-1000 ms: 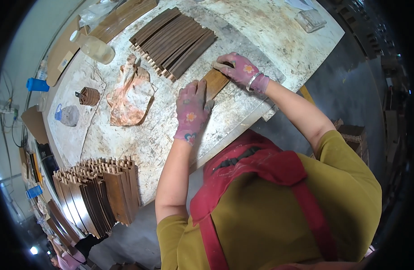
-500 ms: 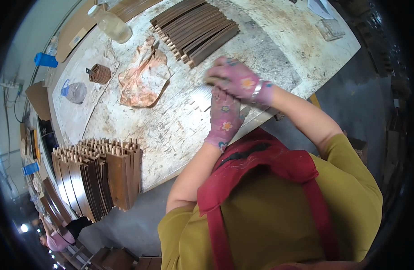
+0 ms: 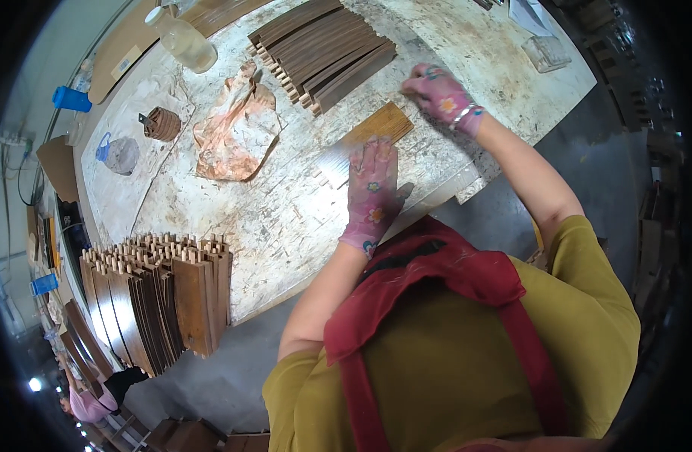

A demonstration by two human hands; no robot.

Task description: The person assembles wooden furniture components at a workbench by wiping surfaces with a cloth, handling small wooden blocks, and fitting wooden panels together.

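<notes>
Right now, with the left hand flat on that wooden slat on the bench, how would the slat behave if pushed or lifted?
The wooden slat looks flat and thin, so it would probably slide rather than roll. It lies straight under the left hand, so likely stiff. Thin as it is, it seems light; the right hand rests near its far end.

Bare desk [image 3: 210, 211] lies open left of the left hand [image 3: 372, 192], up to the crumpled orange cloth [image 3: 233, 135]. Beyond the wooden panel [image 3: 365, 139] under that hand, a row of dark wooden slats [image 3: 323, 45] bars the far side, just beside the right hand [image 3: 440, 94]. A standing stack of slats [image 3: 161, 301] blocks the desk's near-left edge.
</notes>
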